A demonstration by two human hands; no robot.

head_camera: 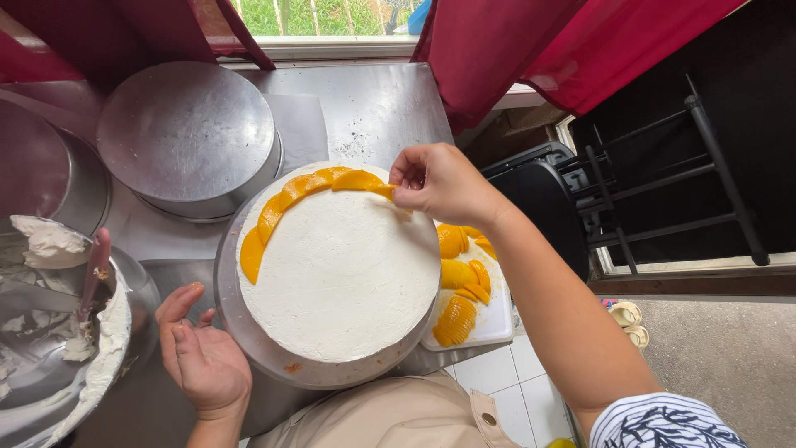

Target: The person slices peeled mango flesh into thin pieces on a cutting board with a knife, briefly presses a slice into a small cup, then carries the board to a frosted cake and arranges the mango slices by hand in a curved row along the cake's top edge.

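A round cake (pixel 340 265) coated in smooth white cream sits on a metal turntable (pixel 249 340) on a steel worktop (pixel 373 108). Glossy orange fruit slices (pixel 290 195) curve along its far rim. The right hand (pixel 435 182) pinches what seems another slice at the edge. The left hand (pixel 199 357) rests open, palm up, beside the turntable, holding nothing.

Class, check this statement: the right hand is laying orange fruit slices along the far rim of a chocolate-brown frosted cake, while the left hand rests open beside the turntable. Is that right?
Not quite. In the head view the cake is frosted white, not chocolate brown. The rest holds: the right hand is at the orange fruit slices along the far rim, and the left hand lies open beside the turntable.
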